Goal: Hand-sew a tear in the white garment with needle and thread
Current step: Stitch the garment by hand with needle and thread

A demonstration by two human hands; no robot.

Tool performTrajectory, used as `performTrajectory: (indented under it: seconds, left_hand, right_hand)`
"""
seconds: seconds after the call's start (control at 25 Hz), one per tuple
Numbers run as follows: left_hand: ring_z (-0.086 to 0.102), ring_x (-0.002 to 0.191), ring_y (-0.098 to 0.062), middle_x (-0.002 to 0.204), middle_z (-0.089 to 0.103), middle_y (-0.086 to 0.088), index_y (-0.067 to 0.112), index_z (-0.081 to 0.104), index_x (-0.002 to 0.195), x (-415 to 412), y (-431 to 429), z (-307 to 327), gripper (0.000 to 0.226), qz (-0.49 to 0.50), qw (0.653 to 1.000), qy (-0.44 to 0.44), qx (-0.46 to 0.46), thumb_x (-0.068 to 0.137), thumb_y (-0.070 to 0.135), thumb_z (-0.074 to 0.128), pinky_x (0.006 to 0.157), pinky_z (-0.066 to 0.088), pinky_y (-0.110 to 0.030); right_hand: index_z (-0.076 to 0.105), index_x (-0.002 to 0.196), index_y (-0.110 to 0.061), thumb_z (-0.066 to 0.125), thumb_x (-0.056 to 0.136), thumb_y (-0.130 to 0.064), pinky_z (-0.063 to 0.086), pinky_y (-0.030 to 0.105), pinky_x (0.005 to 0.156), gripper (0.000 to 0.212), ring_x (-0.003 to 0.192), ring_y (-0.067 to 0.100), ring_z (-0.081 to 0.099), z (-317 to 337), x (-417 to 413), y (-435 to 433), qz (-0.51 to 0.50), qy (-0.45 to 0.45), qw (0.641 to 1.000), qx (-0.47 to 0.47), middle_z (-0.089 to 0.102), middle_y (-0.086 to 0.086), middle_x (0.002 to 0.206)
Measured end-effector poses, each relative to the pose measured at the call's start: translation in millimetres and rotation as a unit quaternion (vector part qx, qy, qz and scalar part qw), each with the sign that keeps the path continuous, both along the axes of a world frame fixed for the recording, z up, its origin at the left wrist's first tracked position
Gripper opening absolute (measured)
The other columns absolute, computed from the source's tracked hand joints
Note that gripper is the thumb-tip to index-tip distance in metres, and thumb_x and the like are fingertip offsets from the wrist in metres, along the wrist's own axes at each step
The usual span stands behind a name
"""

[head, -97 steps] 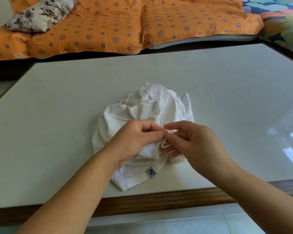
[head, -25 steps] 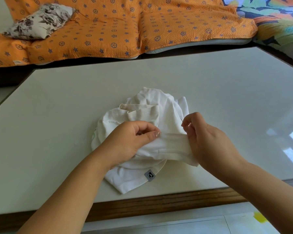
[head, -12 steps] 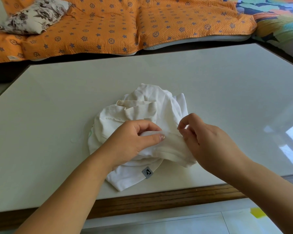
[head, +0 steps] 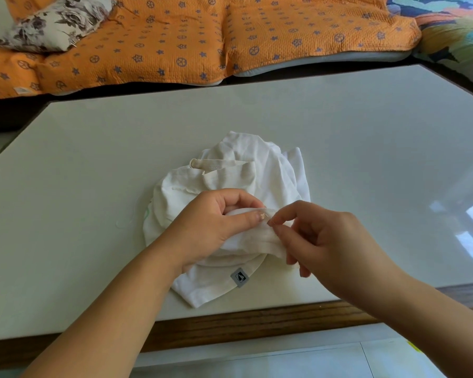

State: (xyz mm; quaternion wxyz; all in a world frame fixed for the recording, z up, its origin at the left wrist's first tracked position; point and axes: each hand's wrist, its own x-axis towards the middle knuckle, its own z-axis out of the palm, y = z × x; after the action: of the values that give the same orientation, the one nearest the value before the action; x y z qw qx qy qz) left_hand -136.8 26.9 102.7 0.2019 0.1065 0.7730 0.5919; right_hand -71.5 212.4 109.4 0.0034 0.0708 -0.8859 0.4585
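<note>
Left hand (head: 216, 222) grips a fold of the white garment (head: 271, 170); right hand (head: 325, 241) pinches a needle (head: 270, 214) at that fold.

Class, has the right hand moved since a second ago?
Yes. Against the grey label, the right hand has moved left, toward the left hand.

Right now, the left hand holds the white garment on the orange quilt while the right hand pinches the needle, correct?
No: the head view shows the white garment lying on the white table, the orange quilt beyond it. The left hand does hold it while the right hand pinches the needle.
</note>
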Motion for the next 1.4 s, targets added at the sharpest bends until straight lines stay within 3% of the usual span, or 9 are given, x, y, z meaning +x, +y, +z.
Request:
performTrajectory:
  seconds: [0.4, 0.84, 1.12, 1.4]
  left_hand:
    - [0.071, 0.092, -0.006, 0.092, 0.076, 0.006, 0.025, 0.076, 0.088, -0.7, -2.5, -0.2, 0.005, -0.003, 1.0, 0.001, -0.005, 0.086, 0.021, 0.072, 0.085, 0.051, -0.022]
    - [0.072, 0.092, -0.014, 0.094, 0.076, -0.002, 0.02, 0.074, 0.09, 0.3, -2.1, 0.1, 0.004, 0.013, 1.0, -0.002, 0.002, 0.085, 0.019, 0.073, 0.09, 0.055, -0.028]
    - [0.072, 0.094, -0.018, 0.092, 0.076, -0.003, 0.022, 0.074, 0.088, -0.1, -2.8, -0.2, 0.003, 0.01, 1.0, 0.005, -0.009, 0.086, 0.021, 0.073, 0.093, 0.055, -0.033]
    - [0.072, 0.088, -0.011, 0.087, 0.076, 0.004, 0.022, 0.074, 0.087, 2.1, -1.8, -0.8, 0.004, 0.005, 0.999, 0.036, -0.03, 0.085, 0.018, 0.074, 0.082, 0.056, -0.022]
  right_hand:
    - [0.064, 0.085, -0.03, 0.058, 0.093, -0.025, 0.043, 0.011, 0.047, 0.012, 0.04, 0.008, 0.056, 2.1, -5.5, -2.8, -0.027, -0.064, 0.997, -0.026, 0.065, -0.006, 0.054]
    - [0.063, 0.085, -0.03, 0.056, 0.092, -0.024, 0.05, 0.022, 0.05, 0.011, 0.039, 0.01, 0.056, 2.6, -7.9, -5.7, -0.03, -0.067, 0.997, -0.02, 0.064, -0.006, 0.053]
    - [0.063, 0.085, -0.031, 0.057, 0.093, -0.022, 0.046, 0.015, 0.047, 0.014, 0.039, 0.008, 0.055, 2.0, -8.5, -5.4, -0.029, -0.072, 0.997, -0.009, 0.065, -0.006, 0.053]
    - [0.063, 0.084, -0.032, 0.057, 0.093, -0.024, 0.049, 0.019, 0.049, 0.014, 0.038, 0.007, 0.055, -0.1, -9.6, -7.9, -0.041, -0.074, 0.996, 0.003, 0.066, -0.007, 0.054]
